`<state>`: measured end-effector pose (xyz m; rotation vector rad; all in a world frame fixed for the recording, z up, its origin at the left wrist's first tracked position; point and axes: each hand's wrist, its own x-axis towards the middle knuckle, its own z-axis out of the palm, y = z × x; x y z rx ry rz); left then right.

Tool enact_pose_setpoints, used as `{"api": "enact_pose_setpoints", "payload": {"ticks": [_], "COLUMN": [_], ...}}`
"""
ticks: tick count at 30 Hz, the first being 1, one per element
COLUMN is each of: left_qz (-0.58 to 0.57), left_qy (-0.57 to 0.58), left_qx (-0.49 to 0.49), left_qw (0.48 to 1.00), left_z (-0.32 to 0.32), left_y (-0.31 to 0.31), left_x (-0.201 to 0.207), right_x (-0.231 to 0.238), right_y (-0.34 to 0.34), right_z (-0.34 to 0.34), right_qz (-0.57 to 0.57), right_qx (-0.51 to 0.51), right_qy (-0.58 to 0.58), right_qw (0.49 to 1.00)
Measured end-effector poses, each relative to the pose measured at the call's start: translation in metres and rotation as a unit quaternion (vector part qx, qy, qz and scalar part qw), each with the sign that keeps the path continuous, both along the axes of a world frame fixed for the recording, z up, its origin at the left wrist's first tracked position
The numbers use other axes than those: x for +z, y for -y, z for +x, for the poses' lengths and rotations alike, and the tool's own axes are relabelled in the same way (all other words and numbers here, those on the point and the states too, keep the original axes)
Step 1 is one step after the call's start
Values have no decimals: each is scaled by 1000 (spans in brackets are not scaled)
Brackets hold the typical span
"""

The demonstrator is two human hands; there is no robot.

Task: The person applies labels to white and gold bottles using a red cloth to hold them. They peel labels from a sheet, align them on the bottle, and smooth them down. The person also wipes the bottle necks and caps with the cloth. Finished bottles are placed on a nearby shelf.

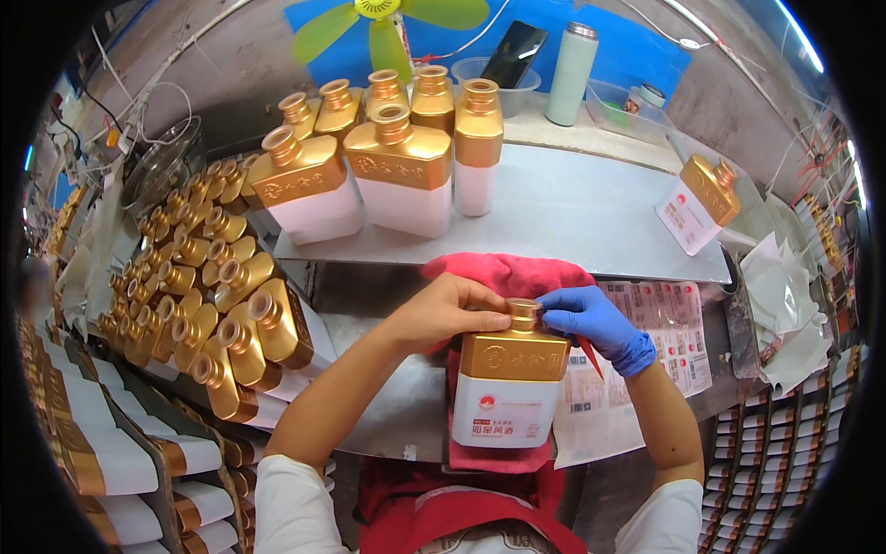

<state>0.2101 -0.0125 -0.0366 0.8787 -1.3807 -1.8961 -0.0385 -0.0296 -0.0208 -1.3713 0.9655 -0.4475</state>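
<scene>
A flat bottle (512, 402) with a gold shoulder, white body and red print stands in front of me on a red cloth (508, 270). My bare left hand (452, 312) grips its gold neck from the left, thumb and fingers at the rim. From the other side my right hand (598, 321), in a blue glove, pinches the same neck. A thin red pointed thing (589, 356) juts out below the gloved hand; its kind I cannot make out. To the right lies a sheet of printed labels (600, 415).
Several gold-and-white bottles (399, 180) stand on the grey board (572, 203); a single labelled bottle (699, 205) leans at its right end. Many more bottles (235, 277) crowd the left side. Behind are a green fan (388, 46), a flask (572, 78) and a phone (514, 55).
</scene>
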Motion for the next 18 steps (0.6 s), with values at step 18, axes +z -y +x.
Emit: {"api": "enact_pose_setpoints", "payload": {"ticks": [18], "left_qz": [-31], "left_qy": [-29], "left_qx": [55], "left_qw": [998], "left_z": [-3], "left_y": [0], "left_x": [-15], "right_x": [7], "right_y": [-6], "right_z": [9], "right_qz": [-25], "right_qx": [-42], "right_qy": [-38], "right_qw": [998]}}
